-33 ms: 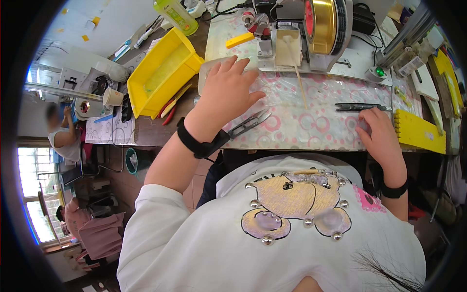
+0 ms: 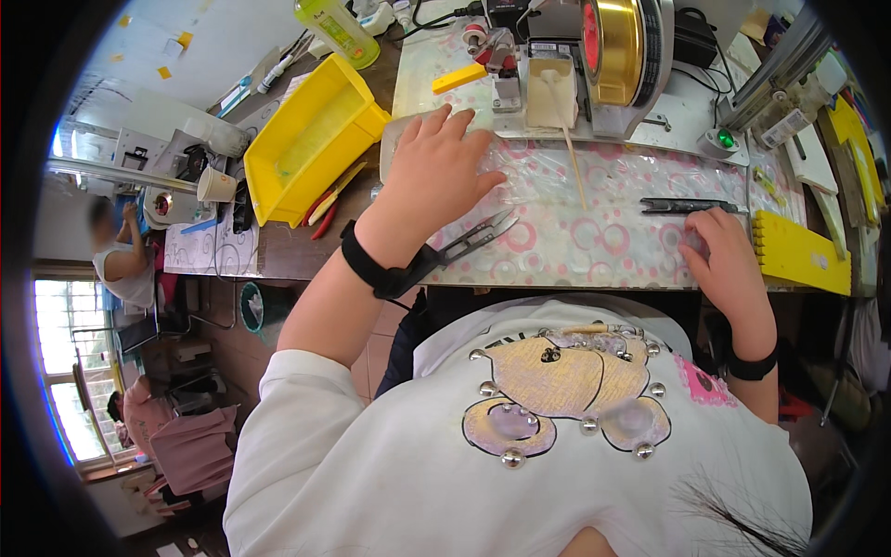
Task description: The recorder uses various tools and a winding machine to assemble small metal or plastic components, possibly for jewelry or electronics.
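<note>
My left hand [image 2: 436, 167] is open, palm down and fingers spread, over the edge of a translucent, pale container [image 2: 389, 153] that it mostly hides. Under its wrist lies a pair of small snips [image 2: 476, 237] with grey blades and a dark handle, partly covered. My right hand [image 2: 722, 249] rests near the table's front edge, fingers loosely bent, thumb apart, nothing seen in it. Just beyond its fingertips is a slim black tool [image 2: 691, 205], whose exact kind I cannot tell. Both wrists wear black bands.
A yellow bin [image 2: 311, 139] stands left, with pliers [image 2: 325, 212] beside it. Ahead are a gold tape roll [image 2: 613, 51] on a machine, a small box [image 2: 551, 91] with a thin stick, and a yellow block [image 2: 458, 78]. Far right lies a yellow ridged piece [image 2: 802, 251]. Another person [image 2: 125, 255] sits far left.
</note>
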`<state>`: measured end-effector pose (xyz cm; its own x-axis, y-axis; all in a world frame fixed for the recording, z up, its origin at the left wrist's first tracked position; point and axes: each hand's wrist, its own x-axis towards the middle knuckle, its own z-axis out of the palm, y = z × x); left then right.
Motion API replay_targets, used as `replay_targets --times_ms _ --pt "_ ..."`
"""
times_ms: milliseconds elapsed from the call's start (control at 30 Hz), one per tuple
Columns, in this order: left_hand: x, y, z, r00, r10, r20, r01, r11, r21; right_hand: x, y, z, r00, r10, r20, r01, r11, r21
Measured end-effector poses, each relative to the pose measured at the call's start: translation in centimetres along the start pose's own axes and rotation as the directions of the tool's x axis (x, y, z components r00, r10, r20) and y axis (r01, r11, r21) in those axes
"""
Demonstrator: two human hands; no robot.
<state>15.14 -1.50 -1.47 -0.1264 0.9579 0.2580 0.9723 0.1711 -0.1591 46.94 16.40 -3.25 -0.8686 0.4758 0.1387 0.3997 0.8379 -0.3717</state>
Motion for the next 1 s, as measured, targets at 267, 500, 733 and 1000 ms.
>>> replay_targets --times_ms 267,500,733,1000 --pt "2.3 -1.9 2.2 0.991 -0.114 0.069 0.110 0.992 0.054 0.3 -0.4 -0.5 0.995 0.079 0.067 -0.082 0.996 0.043" --pt "4.3 -2.5 2.9 0.948 -0.220 0.230 0.219 0.975 0.031 0.4 -0.4 -0.4 0.995 0.081 0.061 -0.084 0.995 0.051" --pt "4.9 -3.1 3.4 0.960 -0.113 0.258 0.120 0.993 -0.012 0.3 -0.5 -0.2 0.996 0.077 0.041 -0.078 0.997 0.029" --pt "4.9 -2.5 2.9 0.973 -0.114 0.200 0.121 0.992 -0.023 0.2 -0.4 -0.2 0.996 0.084 0.041 -0.085 0.996 0.025"
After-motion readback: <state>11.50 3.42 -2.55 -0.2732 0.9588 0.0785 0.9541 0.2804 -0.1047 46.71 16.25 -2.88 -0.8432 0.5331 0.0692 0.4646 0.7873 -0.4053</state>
